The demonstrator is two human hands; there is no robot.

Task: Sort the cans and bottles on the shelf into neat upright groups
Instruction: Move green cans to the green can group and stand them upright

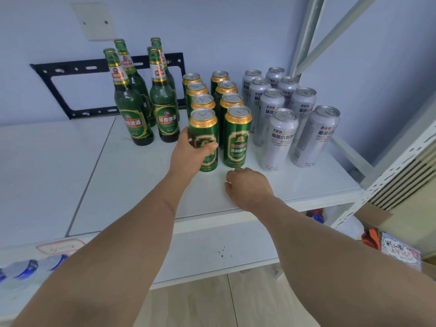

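Note:
Three upright groups stand on the white shelf (146, 185). Several green glass bottles (132, 107) are at the left. Several green cans (237, 135) form two rows in the middle. Several silver cans (279, 138) stand in two rows at the right. My left hand (188, 154) is wrapped around the front green can (204, 125) of the left row, which stands on the shelf. My right hand (247, 185) rests on the shelf in front of the green cans, fingers curled, with nothing in it.
A black metal bracket (77, 67) leans on the wall behind the bottles. Grey shelf uprights (306, 31) rise at the right. Boxes and a bag (398, 251) sit below right. A lower shelf board (212, 246) lies under my arms.

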